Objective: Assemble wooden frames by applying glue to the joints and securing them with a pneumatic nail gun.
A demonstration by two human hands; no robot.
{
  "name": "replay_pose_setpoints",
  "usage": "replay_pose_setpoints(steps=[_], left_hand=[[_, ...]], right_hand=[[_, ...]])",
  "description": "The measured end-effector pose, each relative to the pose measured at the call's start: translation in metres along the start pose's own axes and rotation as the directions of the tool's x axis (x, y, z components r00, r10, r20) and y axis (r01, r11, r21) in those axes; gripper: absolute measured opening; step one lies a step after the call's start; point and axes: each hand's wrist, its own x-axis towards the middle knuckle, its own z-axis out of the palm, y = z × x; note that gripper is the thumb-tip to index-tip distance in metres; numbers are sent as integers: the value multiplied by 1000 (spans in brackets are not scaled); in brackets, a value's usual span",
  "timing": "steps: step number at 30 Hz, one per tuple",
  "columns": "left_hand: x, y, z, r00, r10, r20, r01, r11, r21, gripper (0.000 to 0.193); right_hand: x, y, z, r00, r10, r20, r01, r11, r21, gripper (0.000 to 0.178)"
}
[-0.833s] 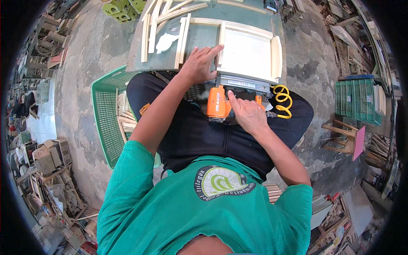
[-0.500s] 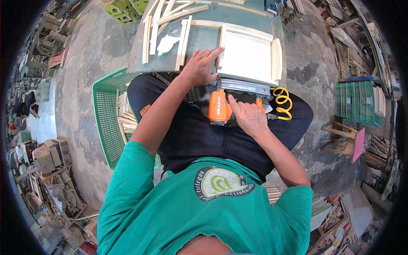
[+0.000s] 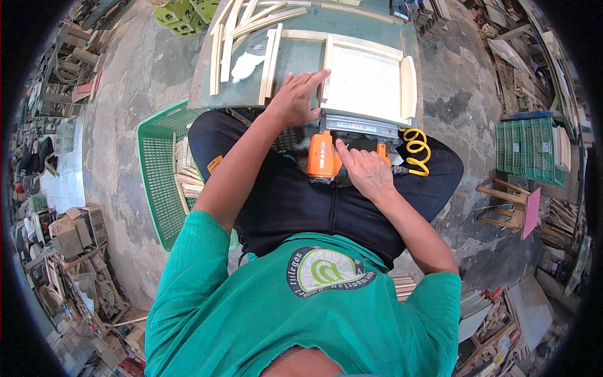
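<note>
My right hand (image 3: 369, 173) is closed round an orange and silver pneumatic nail gun (image 3: 321, 156), its index finger stretched along the tool. The gun's nose meets the near left corner of a pale wooden frame (image 3: 407, 88) with a white panel (image 3: 364, 81) inside, at the table's near edge. At that same corner my left hand (image 3: 296, 99) steadies the frame's left strip, index finger on the strip and thumb by its near end. A coiled yellow air hose (image 3: 419, 154) runs from the gun's right end.
Loose wooden strips (image 3: 270, 66) and a white lump (image 3: 247, 66) lie on the dark table (image 3: 308, 53). A green basket (image 3: 152, 182) with wood pieces stands left of my legs. Further right are green crates (image 3: 527, 151) and a small pink-topped stool (image 3: 531, 212).
The nail gun and my right hand have shifted very slightly to the left. My left hand keeps its place on the frame, barely moving.
</note>
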Motion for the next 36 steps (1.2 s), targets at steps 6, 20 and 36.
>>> replay_pose_setpoints(steps=[6,20,36], left_hand=[[1,-2,2,1000,12,-19,-12,1000,3,100],[0,-3,5,998,36,-49,-36,999,-8,102],[-2,-3,0,1000,4,-5,-4,999,-51,101]], right_hand=[[1,3,0,999,-27,-29,26,999,-28,52],[1,0,-1,1000,9,9,-10,1000,24,52],[-14,11,-60,992,91,88,-110,963,248,73]])
